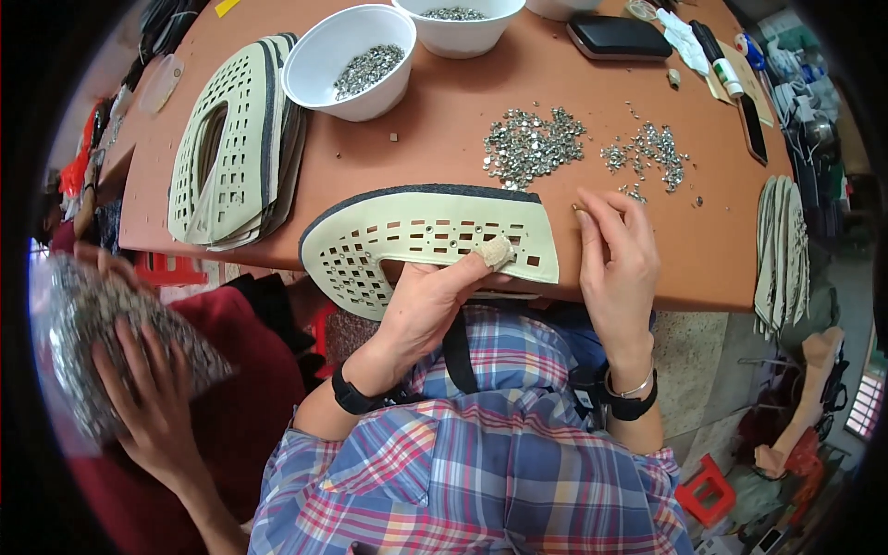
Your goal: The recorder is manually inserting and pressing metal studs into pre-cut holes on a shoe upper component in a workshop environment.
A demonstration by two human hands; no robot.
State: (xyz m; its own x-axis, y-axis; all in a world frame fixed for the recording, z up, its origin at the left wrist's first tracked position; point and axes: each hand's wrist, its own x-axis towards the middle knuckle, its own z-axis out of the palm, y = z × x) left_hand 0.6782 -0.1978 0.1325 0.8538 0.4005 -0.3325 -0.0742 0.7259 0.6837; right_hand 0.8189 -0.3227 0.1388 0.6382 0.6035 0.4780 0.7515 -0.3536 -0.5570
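Head view, left hand: the left hand grips the cream panel by its inner edge, thumb on top in a tan cover, fingers underneath.
Right hand: the right hand is raised just beside the panel's right end, thumb and fingertip pinched on a brownish bit too small to make out.
Panel: curved, full of square holes, dark along its outer edge; it lies over the table's near edge, partly on the brown table.
Studs: a large pile of silver studs lies beyond the panel, with a looser scatter to its right.
Bowls: one white bowl with studs inside stands beyond the panel, next to a second bowl.
Stacks: similar panels lie at left; another stack sits at the right edge.
Far right: a black case and a phone.
Co-worker: at left, a person's hand rests on a clear bag full of silvery bits.
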